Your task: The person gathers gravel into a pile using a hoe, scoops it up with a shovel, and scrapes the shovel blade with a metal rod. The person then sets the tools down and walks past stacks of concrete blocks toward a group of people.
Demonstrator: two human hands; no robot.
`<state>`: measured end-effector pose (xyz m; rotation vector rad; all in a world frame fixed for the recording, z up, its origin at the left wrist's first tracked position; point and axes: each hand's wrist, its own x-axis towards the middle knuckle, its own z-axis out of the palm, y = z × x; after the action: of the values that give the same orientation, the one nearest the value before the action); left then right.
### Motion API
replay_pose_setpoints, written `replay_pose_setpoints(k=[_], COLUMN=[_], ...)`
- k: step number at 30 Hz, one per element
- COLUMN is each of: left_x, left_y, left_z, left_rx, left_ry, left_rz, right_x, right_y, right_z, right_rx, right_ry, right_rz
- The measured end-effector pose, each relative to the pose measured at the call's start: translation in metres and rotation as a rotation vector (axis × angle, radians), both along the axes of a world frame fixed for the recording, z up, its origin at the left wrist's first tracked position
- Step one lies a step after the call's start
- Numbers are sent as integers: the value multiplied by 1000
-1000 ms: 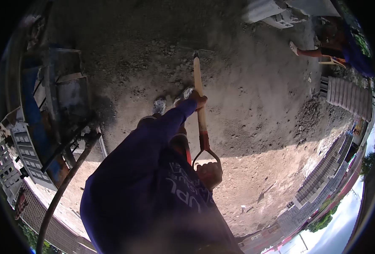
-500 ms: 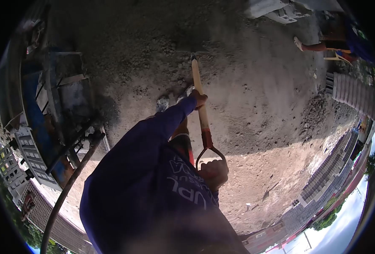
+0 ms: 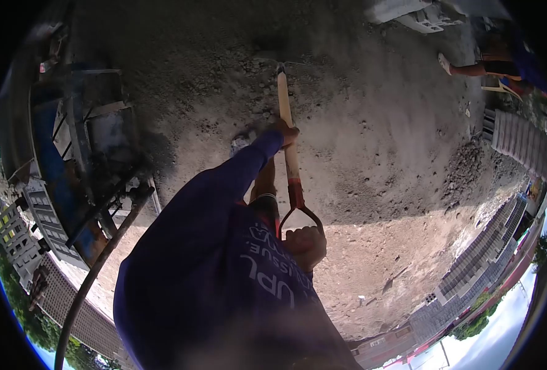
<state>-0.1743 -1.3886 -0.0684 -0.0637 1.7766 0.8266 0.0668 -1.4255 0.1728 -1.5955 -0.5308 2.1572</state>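
A shovel (image 3: 284,102) with a pale wooden shaft and a red D-shaped grip reaches away from me over the dusty ground (image 3: 360,160). My left hand (image 3: 285,132) is closed round the middle of the shaft, its arm in a dark blue sleeve. At the near end, my right hand (image 3: 306,246) is wrapped round the D-grip. The blade (image 3: 279,61) lies low against dark, crumbly material in shadow, and its edge is hard to make out. One of my shoes (image 3: 242,145) shows beside the shaft, partly behind my left arm.
To my left stands a blue, rusty metal machine (image 3: 48,154) with a long curved bar (image 3: 94,271). Stacked grey blocks (image 3: 483,253) line the right side, near grey ridged pieces (image 3: 520,140). Another person's leg (image 3: 468,69) shows at upper right.
The shovel has moved a little forward, its blade farther from me. Both hands have gone with it, keeping their grip. The view has shifted slightly.
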Motion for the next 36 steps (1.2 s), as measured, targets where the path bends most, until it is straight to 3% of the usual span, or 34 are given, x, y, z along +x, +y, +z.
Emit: replay_pose_setpoints(k=[1,2,5,8,10,14,16,17,19,21,23,26,28,29,31,34,35,36], left_x=[8,18,46,1,-10,24,52,76,107,117,113,81,68,70,71,125,120,136], left_y=[0,3,19,22,17,1,-17,-19,-26,-27,-23,-21,-24,-25,-36,-65,-83,-88], left_z=[24,45,-8,31,16,10,80,86,103,112,103,84,36,6,-7,31,84,85], left_rx=[-9,-18,-26,25,39,-14,4,-47,-34,8,51,27,42,58,103,-73,-60,-48], left_ry=[-37,-87,164,-39,-9,-65,-38,-27,-284,-321,-281,-225,-129,-148,-280,-247,-264,-241], left_rz=[-10,-11,61,66,84,233,287,256,256,221,203,167,29,-6,5,118,30,-98], right_x=[6,23,32,-2,-20,-22,15,28,48,102,94,45,28,12,15,52,72,92], right_y=[7,12,20,14,5,6,13,15,12,20,10,-27,-42,-48,-56,-59,-56,-53], right_z=[21,22,11,10,-2,34,72,94,129,117,107,81,49,48,44,68,84,101], right_rx=[-64,5,96,-46,-107,-55,-30,-14,43,-20,-9,-76,-83,-106,-147,-162,-155,-149], right_ry=[192,99,117,129,-25,-60,103,126,0,366,442,113,47,-24,-47,-24,22,70], right_rz=[-145,-78,-19,-152,-182,-108,-66,-75,-143,129,90,-248,-284,-300,-365,-296,-209,-130])
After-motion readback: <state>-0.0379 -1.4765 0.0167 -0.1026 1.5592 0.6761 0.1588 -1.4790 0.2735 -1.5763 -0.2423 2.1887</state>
